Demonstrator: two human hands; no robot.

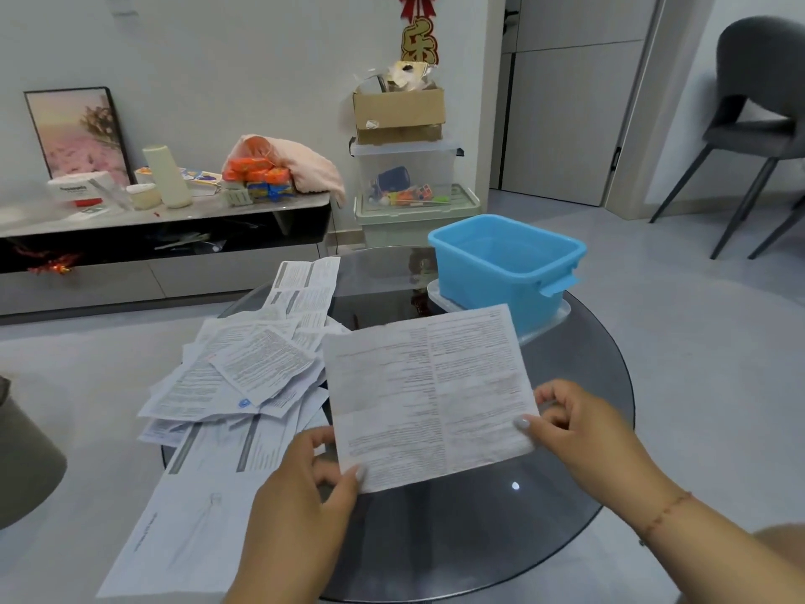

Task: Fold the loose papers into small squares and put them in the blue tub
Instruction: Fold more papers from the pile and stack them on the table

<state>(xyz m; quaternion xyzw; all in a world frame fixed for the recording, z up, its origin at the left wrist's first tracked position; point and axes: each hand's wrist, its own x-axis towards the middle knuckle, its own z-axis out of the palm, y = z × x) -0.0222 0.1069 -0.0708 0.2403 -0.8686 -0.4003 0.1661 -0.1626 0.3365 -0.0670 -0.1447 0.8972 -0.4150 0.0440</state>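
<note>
The left hand (305, 486) pinched the near left corner of the printed sheet (429, 396), thumb on top, fingers curled beneath. The right hand (579, 422) pinched the near right corner in the same manner, thumb on the printed face, fingers curled behind the edge. The sheet was held unfolded between both sets of fingers, above the round glass table (579, 377). The loose papers (244, 377) lay left of the left fingers. The blue tub (507, 265) stood beyond the sheet's far edge.

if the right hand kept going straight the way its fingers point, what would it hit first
The right hand points left across the held sheet, so it would probably meet the left hand first, then the paper pile; depth is unclear.
</note>
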